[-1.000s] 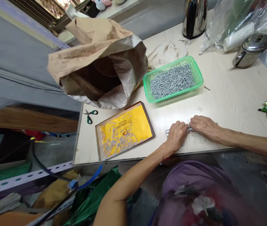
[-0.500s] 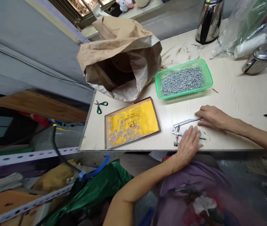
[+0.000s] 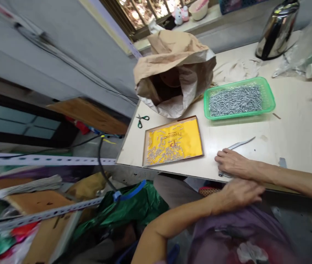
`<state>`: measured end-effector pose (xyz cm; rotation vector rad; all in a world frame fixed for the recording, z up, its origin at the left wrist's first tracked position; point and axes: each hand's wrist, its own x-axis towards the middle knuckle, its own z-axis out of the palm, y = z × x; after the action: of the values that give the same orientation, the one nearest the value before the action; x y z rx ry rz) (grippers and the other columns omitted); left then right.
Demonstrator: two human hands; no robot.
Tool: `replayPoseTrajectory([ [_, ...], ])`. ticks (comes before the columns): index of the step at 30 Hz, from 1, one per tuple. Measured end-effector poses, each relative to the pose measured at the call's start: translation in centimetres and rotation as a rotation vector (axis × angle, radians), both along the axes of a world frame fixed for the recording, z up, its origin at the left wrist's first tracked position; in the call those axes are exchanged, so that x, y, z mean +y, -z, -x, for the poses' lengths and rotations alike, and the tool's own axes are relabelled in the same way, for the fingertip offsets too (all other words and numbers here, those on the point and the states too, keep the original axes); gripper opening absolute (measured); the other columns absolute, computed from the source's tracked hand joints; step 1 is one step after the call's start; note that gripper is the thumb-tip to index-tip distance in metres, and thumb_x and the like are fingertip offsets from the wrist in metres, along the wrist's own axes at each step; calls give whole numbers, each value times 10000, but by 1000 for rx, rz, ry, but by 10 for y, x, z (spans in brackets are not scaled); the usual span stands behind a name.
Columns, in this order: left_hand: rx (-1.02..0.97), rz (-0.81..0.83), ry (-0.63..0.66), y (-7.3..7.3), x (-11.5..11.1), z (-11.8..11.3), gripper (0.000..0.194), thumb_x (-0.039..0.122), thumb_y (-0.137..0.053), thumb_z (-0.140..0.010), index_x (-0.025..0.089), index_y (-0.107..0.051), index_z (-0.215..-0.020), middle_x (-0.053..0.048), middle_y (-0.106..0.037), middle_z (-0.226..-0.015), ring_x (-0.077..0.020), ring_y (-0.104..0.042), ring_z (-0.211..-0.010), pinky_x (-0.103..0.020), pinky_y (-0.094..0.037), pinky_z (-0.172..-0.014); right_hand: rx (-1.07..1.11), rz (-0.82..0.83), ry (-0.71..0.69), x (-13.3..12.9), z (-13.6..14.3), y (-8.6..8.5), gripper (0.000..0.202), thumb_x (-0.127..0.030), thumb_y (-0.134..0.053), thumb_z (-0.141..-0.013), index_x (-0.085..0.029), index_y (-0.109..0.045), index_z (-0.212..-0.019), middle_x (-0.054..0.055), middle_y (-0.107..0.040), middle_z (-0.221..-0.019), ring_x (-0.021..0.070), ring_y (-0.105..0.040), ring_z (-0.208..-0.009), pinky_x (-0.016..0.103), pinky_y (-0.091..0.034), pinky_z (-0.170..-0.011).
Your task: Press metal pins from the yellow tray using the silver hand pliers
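Note:
My right hand (image 3: 234,163) is closed over the head of a pair of metal hand pliers (image 3: 242,142) by the table's front edge. One long handle sticks out past the fingers, and a small metal end shows below them; the jaws are hidden. My left hand (image 3: 242,194) is off the pliers, just in front of the table edge and below my right wrist. Motion smears its fingers. To the left lies a shallow cardboard tray (image 3: 203,146) with a yellow sheet and many small silvery rods. Behind the pliers, a green plastic basket (image 3: 270,97) holds a heap of small silvery metal pieces.
A large open brown paper sack (image 3: 172,62) stands behind the tray. Green-handled scissors (image 3: 142,120) lie near the left table edge. At the back right are a steel kettle (image 3: 278,31) and clear plastic bags (image 3: 298,55). A green bag (image 3: 142,205) hangs below the table.
My right hand has moved from the handle's end onto the head of the pliers. My left hand has left them and drawn back toward my body. The view has turned left.

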<state>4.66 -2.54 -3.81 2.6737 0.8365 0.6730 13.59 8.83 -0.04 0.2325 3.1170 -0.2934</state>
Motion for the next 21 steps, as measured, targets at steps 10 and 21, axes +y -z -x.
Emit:
replayPoseTrajectory([
  [10, 227, -123, -1005, -41, 54, 178, 195, 195, -510, -954, 179, -703, -930, -86, -666, -877, -199, -594, -845, -346, -516, -816, 616, -39, 302, 54, -1, -34, 273, -186, -373, -993, -193, -630, -901, 60, -632, -806, 191, -550, -772, 332, -438, -707],
  [21, 354, 137, -937, -34, 109, 212, 214, 123, -505, -856, 156, -681, -739, -120, -675, -807, -267, -594, -868, -381, -500, -784, 225, 165, 579, 27, -58, -53, 313, -235, -347, -998, -203, -602, -820, 51, -608, -815, 161, -595, -699, 283, -468, -638],
])
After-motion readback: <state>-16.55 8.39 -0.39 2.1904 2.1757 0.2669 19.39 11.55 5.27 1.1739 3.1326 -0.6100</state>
